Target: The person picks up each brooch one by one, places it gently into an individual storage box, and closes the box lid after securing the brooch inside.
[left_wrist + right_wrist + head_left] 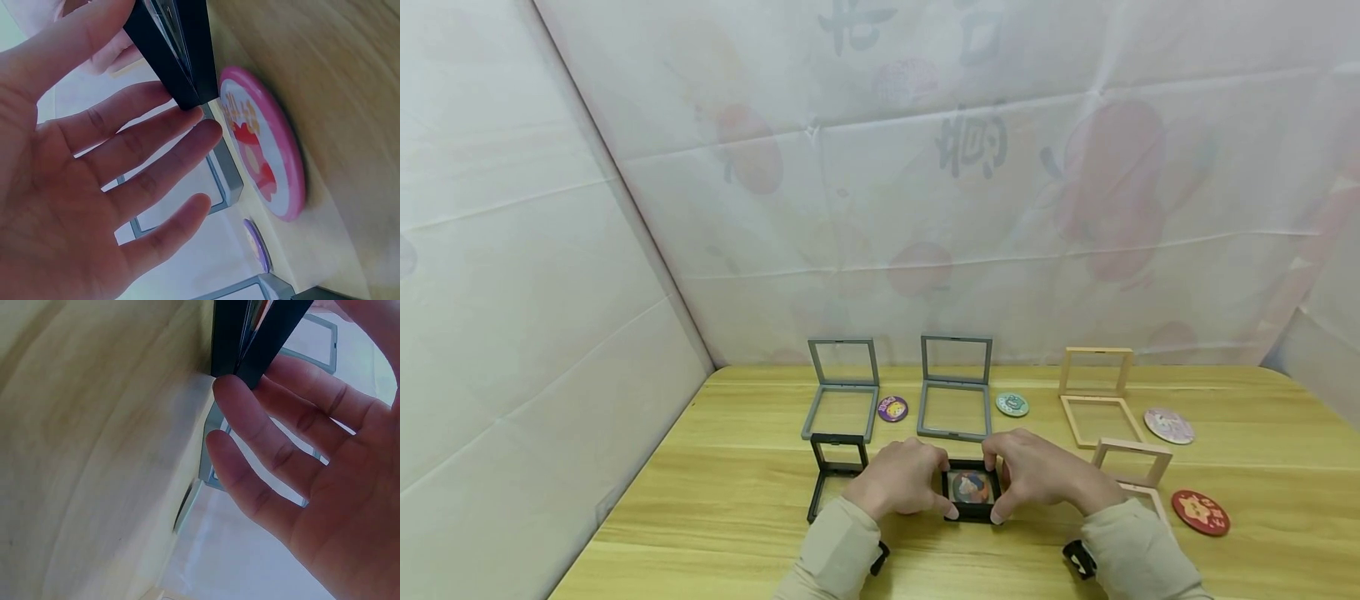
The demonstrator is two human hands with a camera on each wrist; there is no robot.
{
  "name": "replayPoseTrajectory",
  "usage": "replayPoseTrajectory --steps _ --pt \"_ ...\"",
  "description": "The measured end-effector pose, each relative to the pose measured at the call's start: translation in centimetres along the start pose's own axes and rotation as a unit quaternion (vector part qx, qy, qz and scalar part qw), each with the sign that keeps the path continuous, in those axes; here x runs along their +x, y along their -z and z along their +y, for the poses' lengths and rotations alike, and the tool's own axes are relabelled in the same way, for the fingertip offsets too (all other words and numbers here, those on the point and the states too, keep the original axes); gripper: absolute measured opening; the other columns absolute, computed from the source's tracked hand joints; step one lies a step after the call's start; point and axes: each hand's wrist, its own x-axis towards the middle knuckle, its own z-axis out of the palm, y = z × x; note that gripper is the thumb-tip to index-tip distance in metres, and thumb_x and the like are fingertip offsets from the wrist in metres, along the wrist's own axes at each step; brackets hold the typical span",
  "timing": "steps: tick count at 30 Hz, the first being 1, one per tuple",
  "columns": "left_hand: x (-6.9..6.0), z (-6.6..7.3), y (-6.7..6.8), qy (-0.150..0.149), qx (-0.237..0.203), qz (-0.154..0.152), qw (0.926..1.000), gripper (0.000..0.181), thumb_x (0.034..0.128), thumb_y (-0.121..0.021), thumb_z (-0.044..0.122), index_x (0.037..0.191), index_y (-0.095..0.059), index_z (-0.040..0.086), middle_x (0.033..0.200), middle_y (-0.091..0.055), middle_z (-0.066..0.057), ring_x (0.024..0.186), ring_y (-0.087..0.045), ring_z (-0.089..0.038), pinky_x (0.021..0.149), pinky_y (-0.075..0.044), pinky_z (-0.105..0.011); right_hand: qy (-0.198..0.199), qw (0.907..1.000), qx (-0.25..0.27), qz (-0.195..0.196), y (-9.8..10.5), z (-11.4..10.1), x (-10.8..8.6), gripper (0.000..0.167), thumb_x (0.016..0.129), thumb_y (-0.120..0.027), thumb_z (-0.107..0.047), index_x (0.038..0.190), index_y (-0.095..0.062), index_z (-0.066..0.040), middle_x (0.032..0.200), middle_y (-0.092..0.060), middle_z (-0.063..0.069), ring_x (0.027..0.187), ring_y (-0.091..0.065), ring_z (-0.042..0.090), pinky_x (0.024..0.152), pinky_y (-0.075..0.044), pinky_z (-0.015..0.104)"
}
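Observation:
A small black frame holds a round colourful badge between its two halves, which stand slightly apart at the edge in both wrist views. My left hand grips its left side, thumb at the near corner and fingers at the far one. The right side is gripped the same way by my right hand. In the left wrist view a pink-rimmed badge lies on the table beside the black frame; the left hand has its lower fingers spread. The right hand touches the frame with its fingertips.
Behind stand two grey frames, opened, with purple and green badges. Another black frame stands left. Two beige frames, a pale badge and a red badge lie right.

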Motion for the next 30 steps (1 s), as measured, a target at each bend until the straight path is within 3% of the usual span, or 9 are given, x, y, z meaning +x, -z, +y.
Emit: replayPoseTrajectory --steps 9,30 --pt "0.07 0.18 -0.03 -0.009 0.014 0.007 0.9998 0.041 0.0750 -0.091 0.039 0.101 -0.075 0.012 0.077 -0.062 0.012 0.064 -0.051 -0.002 0.061 -0.046 -0.021 0.008 0.9999 -0.014 0.006 -0.16 0.05 0.10 0.047 0.065 -0.096 -0.028 0.089 -0.057 -0.015 0.078 -0.054 -0.007 0.070 -0.047 0.009 0.062 -0.042 0.029" --pt "-0.06 0.41 -0.30 -0.028 0.058 0.035 0.9973 0.042 0.0695 -0.094 0.041 0.095 -0.076 0.013 0.078 -0.066 0.011 0.063 -0.053 -0.001 0.060 -0.046 -0.020 0.018 0.9994 -0.024 0.019 -0.49 -0.39 0.35 0.049 0.060 -0.098 -0.023 0.084 -0.056 -0.014 0.076 -0.052 -0.008 0.063 -0.044 0.005 0.056 -0.041 0.026"
